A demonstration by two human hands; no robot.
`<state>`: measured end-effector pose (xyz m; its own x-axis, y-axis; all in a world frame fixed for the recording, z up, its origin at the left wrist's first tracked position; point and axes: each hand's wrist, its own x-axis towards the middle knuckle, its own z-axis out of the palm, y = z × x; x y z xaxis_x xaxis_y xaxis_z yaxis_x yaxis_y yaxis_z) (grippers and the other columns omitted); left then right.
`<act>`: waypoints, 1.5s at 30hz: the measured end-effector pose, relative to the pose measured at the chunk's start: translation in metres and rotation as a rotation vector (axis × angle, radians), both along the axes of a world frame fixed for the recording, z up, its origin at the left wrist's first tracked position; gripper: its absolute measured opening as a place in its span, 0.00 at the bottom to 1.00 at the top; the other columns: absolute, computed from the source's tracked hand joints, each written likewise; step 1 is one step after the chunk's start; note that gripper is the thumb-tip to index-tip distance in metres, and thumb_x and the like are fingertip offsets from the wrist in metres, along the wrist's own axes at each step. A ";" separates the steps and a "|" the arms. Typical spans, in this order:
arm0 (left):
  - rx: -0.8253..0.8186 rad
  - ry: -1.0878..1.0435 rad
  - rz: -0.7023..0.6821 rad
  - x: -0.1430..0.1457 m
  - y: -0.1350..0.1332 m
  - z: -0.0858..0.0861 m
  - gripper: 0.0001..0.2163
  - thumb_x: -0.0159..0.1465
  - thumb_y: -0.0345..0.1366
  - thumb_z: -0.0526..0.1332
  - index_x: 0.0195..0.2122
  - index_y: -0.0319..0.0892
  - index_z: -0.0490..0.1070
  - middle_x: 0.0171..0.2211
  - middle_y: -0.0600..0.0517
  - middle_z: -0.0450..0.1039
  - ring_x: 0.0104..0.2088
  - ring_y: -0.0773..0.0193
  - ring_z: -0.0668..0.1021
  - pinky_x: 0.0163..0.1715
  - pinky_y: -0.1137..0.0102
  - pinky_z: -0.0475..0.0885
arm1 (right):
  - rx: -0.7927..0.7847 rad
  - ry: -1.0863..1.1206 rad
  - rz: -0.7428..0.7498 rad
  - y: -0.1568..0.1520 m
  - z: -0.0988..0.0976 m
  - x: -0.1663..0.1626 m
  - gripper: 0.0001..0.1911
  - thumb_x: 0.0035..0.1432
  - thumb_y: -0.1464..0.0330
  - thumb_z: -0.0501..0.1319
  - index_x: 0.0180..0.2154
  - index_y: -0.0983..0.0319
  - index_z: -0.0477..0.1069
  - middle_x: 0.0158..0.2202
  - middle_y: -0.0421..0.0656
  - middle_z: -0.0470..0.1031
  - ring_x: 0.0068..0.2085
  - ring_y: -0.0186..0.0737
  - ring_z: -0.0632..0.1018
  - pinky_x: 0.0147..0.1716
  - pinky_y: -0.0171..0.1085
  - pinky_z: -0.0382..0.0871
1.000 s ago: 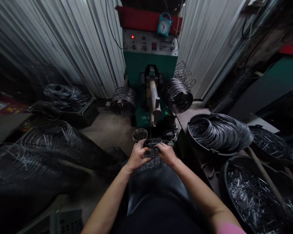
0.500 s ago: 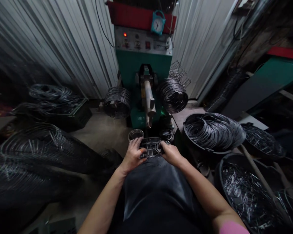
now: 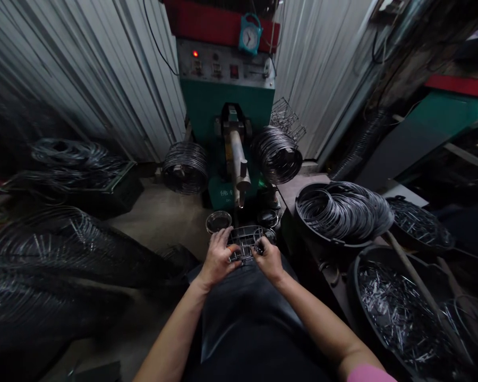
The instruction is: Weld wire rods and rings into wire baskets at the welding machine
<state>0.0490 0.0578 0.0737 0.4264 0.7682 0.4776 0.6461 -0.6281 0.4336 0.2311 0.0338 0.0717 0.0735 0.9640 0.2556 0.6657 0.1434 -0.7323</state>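
A round wire frame [image 3: 245,233] with crossing bars is held low in front of the machine, above my dark apron. My left hand [image 3: 220,254] is closed on its left side, an orange band around one finger. Over at the right side, my right hand [image 3: 270,260] has its thumb and fingers pinched together by the frame's edge; the fingers hide whether a small piece is between them. Just beyond the frame, the green machine's metal arm [image 3: 239,164] points down toward it.
Wire-ring bundles hang left [image 3: 185,167] and right [image 3: 278,154] of the machine. To the right stand a basin of wire rings [image 3: 300,215] and a tub of short metal pieces [image 3: 356,286]. Large wire coils [image 3: 63,239] lie at left. A blue clock [image 3: 250,37] hangs on the panel.
My right hand has shifted inward along the wire frame, its fingers now pinched near the frame's right part. My left hand keeps its hold. The whole view has shifted slightly.
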 end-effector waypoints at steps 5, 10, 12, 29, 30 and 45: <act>-0.031 -0.078 -0.020 -0.009 0.004 0.000 0.09 0.46 0.31 0.68 0.30 0.43 0.73 0.59 0.43 0.58 0.58 0.44 0.62 0.55 0.46 0.58 | -0.062 0.105 0.317 0.007 0.017 0.007 0.08 0.54 0.71 0.54 0.34 0.61 0.72 0.32 0.41 0.77 0.35 0.36 0.77 0.36 0.33 0.68; -0.081 -0.199 -0.014 -0.019 0.007 0.003 0.08 0.47 0.31 0.67 0.29 0.43 0.73 0.58 0.45 0.59 0.58 0.49 0.63 0.55 0.52 0.61 | -0.074 -0.052 0.581 0.018 0.038 0.018 0.11 0.56 0.69 0.58 0.41 0.63 0.73 0.38 0.46 0.76 0.40 0.39 0.76 0.42 0.37 0.69; -0.103 -0.227 -0.006 -0.021 0.008 0.004 0.07 0.47 0.31 0.67 0.28 0.42 0.73 0.58 0.45 0.59 0.58 0.49 0.63 0.55 0.53 0.62 | -0.080 -0.114 0.629 0.020 0.043 0.020 0.15 0.54 0.67 0.61 0.45 0.64 0.71 0.41 0.48 0.75 0.43 0.40 0.76 0.43 0.37 0.68; -0.189 -0.309 -0.032 -0.022 0.029 -0.010 0.06 0.47 0.31 0.67 0.28 0.42 0.73 0.58 0.44 0.60 0.58 0.51 0.64 0.56 0.54 0.62 | -0.024 -0.299 0.589 0.035 0.024 0.018 0.14 0.51 0.75 0.61 0.41 0.60 0.73 0.39 0.44 0.77 0.40 0.37 0.77 0.38 0.32 0.68; -0.193 -0.318 -0.036 -0.022 0.032 -0.012 0.06 0.47 0.31 0.67 0.28 0.42 0.73 0.58 0.45 0.60 0.58 0.51 0.64 0.56 0.54 0.62 | -0.029 -0.325 0.584 0.036 0.025 0.017 0.14 0.51 0.76 0.61 0.42 0.60 0.73 0.40 0.44 0.77 0.40 0.38 0.77 0.38 0.32 0.68; -0.147 -0.377 -0.018 -0.023 0.073 -0.029 0.06 0.48 0.31 0.67 0.27 0.42 0.72 0.58 0.44 0.59 0.59 0.52 0.63 0.57 0.57 0.61 | -0.116 -0.528 0.510 0.069 0.036 0.005 0.14 0.56 0.72 0.57 0.45 0.58 0.71 0.44 0.42 0.75 0.43 0.39 0.76 0.39 0.32 0.66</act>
